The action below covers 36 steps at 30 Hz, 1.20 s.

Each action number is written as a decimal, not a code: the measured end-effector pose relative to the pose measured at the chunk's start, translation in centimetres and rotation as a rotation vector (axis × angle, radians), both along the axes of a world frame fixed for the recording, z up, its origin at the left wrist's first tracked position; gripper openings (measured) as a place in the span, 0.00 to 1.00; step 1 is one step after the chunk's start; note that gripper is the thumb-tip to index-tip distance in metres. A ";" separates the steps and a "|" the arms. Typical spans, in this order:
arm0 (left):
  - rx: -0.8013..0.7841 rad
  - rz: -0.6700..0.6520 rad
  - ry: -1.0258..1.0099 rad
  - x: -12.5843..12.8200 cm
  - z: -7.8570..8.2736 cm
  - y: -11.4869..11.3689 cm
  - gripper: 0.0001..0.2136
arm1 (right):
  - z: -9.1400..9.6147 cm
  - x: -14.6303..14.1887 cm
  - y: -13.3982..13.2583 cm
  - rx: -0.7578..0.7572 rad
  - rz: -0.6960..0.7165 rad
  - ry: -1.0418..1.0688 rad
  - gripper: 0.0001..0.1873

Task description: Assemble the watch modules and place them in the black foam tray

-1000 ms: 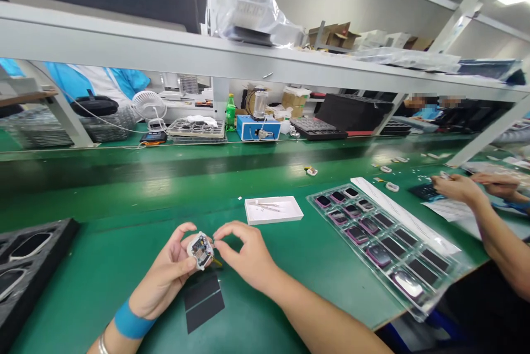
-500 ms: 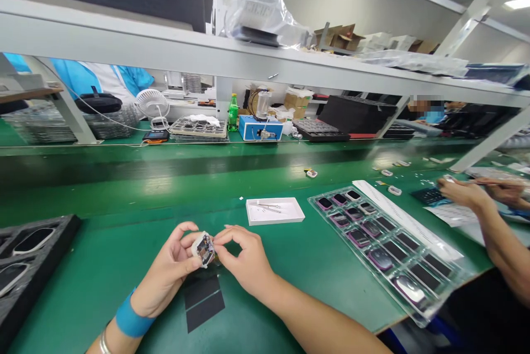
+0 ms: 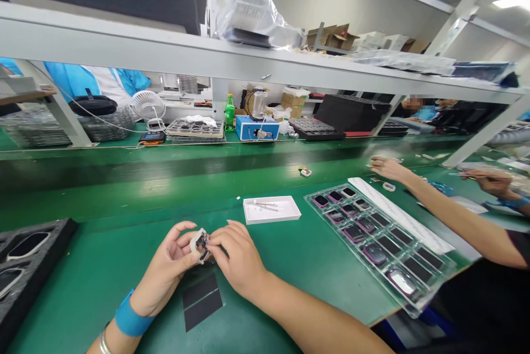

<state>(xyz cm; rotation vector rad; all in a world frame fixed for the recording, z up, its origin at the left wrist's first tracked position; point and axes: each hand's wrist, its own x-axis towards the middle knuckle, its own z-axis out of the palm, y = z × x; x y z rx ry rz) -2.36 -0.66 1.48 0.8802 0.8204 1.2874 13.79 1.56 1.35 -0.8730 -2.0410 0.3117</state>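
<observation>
My left hand (image 3: 171, 257) holds a small white smartwatch case (image 3: 200, 244) up off the green bench, its open side showing the electronics inside. The thumb and fingertips of my right hand (image 3: 240, 260) pinch at the case's right edge; whatever part lies between them is hidden. Below both hands, a black rectangular sheet (image 3: 202, 303) split by a thin light line lies flat. A shallow white box (image 3: 273, 218) with tweezers and tiny bits inside sits beyond my right hand.
To the right, a clear plastic tray (image 3: 356, 253) bears several purple and white watch cases. Black foam tray (image 3: 48, 272) at left. A loose white case (image 3: 305, 172) lies farther back. A co-worker's hand (image 3: 389, 169) reaches over the right side. Overhead runs a shelf beam (image 3: 165, 56).
The watch case has tilted a little in my hands, which stay together. The co-worker's arm at right has swung leftward and away over the bench. The view has shifted slightly.
</observation>
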 end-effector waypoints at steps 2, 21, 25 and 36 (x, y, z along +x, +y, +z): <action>-0.032 0.027 -0.029 -0.4 0.5 0.1 0.22 | 0.1 -0.1 0.0 -0.154 -0.033 0.053 0.05; -0.064 0.038 -0.128 -1.5 0.5 0.1 0.18 | -1.8 -1.1 1.7 -1.119 0.465 0.548 0.26; -0.059 0.040 -0.129 -1.5 0.7 0.2 0.19 | -1.4 -1.1 1.3 -1.251 0.451 0.591 0.25; -0.261 0.003 -0.120 -1.0 0.9 0.5 0.18 | 1.8 1.6 1.4 -1.152 0.632 0.561 0.17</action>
